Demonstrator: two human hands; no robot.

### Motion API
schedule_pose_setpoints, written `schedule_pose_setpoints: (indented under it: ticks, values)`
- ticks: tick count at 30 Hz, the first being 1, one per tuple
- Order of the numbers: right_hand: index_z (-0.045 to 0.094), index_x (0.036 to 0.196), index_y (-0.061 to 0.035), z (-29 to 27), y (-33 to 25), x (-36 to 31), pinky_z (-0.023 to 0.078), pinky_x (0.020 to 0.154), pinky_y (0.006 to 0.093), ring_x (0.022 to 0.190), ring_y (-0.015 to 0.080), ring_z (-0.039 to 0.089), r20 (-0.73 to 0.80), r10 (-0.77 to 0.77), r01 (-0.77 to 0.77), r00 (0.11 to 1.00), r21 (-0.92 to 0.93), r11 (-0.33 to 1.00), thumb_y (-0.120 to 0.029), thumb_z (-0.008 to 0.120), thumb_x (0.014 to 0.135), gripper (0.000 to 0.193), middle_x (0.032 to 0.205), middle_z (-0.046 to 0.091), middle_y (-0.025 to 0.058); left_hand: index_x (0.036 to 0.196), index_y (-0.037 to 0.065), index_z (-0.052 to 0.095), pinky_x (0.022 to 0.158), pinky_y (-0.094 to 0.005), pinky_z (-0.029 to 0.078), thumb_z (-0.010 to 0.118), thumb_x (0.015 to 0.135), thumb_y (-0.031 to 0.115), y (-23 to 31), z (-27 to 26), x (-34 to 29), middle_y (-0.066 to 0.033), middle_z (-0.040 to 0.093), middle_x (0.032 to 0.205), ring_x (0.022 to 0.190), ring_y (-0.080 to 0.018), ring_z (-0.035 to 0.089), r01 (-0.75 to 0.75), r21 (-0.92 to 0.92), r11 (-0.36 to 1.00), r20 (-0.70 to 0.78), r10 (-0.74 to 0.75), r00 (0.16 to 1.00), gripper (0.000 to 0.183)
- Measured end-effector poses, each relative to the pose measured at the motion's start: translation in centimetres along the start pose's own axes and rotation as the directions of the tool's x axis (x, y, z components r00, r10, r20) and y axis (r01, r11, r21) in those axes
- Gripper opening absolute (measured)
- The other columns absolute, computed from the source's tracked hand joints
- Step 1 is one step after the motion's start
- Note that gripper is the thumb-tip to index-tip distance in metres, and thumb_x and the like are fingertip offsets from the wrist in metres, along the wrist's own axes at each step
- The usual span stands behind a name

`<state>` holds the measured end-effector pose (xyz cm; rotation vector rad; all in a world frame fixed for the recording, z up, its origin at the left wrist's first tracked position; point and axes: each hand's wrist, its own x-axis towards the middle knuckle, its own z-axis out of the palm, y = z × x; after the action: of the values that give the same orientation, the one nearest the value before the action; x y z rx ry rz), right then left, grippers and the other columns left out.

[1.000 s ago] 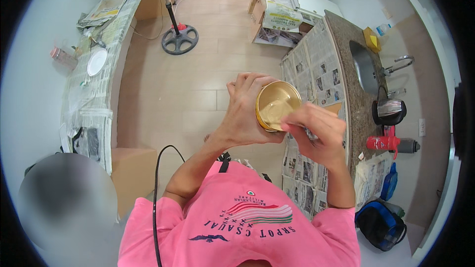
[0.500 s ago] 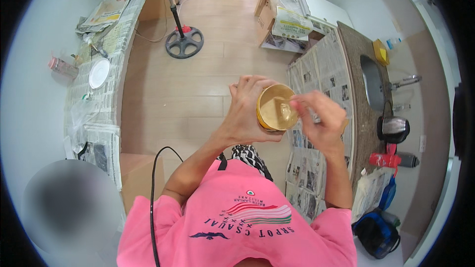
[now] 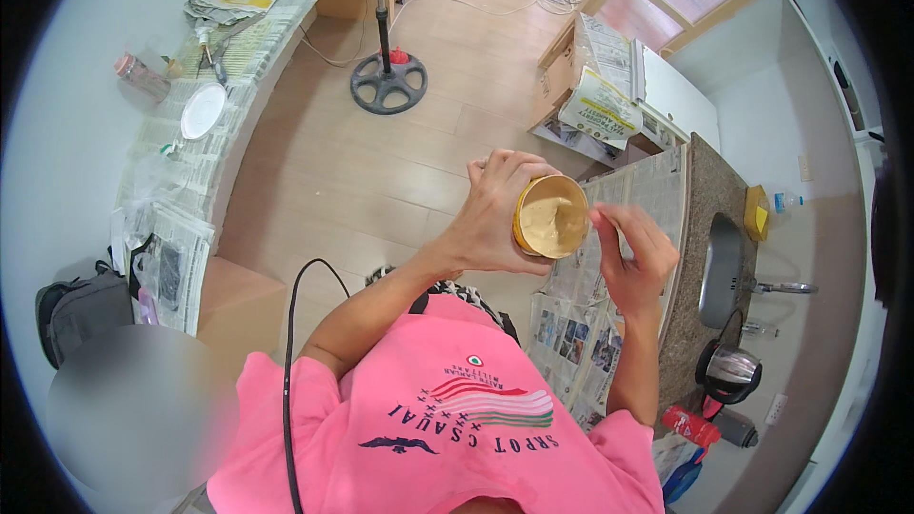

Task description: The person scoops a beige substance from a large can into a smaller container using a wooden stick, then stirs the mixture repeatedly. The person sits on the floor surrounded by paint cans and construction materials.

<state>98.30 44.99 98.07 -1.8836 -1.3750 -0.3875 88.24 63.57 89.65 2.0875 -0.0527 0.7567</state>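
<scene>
In the middle of the frame, the left hand (image 3: 495,214) wraps around a round yellow tub (image 3: 551,216) of pale paste, held tipped over the wooden floor (image 3: 381,162). The right hand (image 3: 633,252), fingers loosely bent and holding nothing, sits just beside the rim. The tub could slip and spill paste on the floor.

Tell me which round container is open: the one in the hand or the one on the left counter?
The gold tin in the left hand; its pale contents show.
</scene>
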Motion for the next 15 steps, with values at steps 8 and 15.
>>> schedule_pose_setpoints:
  ticks: [8,15]
  values:
    - [0.075,0.096,-0.0033,0.4,3.5,2.8,0.055,0.062,0.0337,0.069,0.0242,0.071,0.169,-0.044,-0.006,0.985,0.284,0.959,0.002,0.082,0.084,0.015,0.083,0.073,0.0094,0.134,0.009,0.057,0.102,-0.0477,0.030,0.096,0.046,0.035,-2.5,2.7,4.3,-0.0116,0.058,0.131,0.127,-0.0304,0.050,0.029,-0.042,0.999,0.006,-0.029,1.000,0.100]
    - [0.076,0.097,-0.0055,-0.6,6.3,5.0,0.055,0.062,0.0353,0.073,0.0257,0.071,0.023,0.031,-0.031,0.999,0.002,1.000,0.005,0.080,0.083,0.017,0.086,0.073,0.0097,0.133,0.009,0.058,0.102,-0.0480,0.030,0.096,0.045,0.034,-3.6,3.3,7.7,-0.0099,0.059,0.131,0.127,-0.0297,0.050,-0.014,-0.084,0.996,0.092,0.021,0.996,0.099]
